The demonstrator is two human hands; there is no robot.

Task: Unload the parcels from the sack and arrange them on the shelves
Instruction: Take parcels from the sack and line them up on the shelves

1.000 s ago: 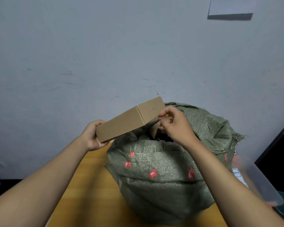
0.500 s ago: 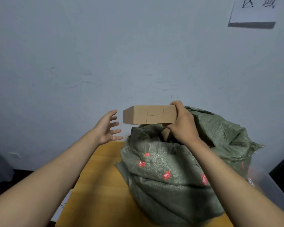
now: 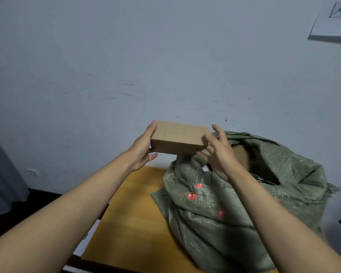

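Above the sack's (image 3: 234, 203) open mouth, clear of it, the cardboard parcel (image 3: 178, 137) hangs in the air, its long axis running left to right between both hands. The left hand (image 3: 144, 148) grips its left end, thumb on top and fingers beneath. The right hand (image 3: 218, 152) touches the right end with fingers spread, not closed round it. The sack stands at the wooden table's (image 3: 130, 223) far right side, more parcels inside. No shelves are in view.

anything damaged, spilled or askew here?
Nothing stands out. The box looks intact, held level between the left hand and right hand. The sack sits upright and open on the table; nothing spilled.
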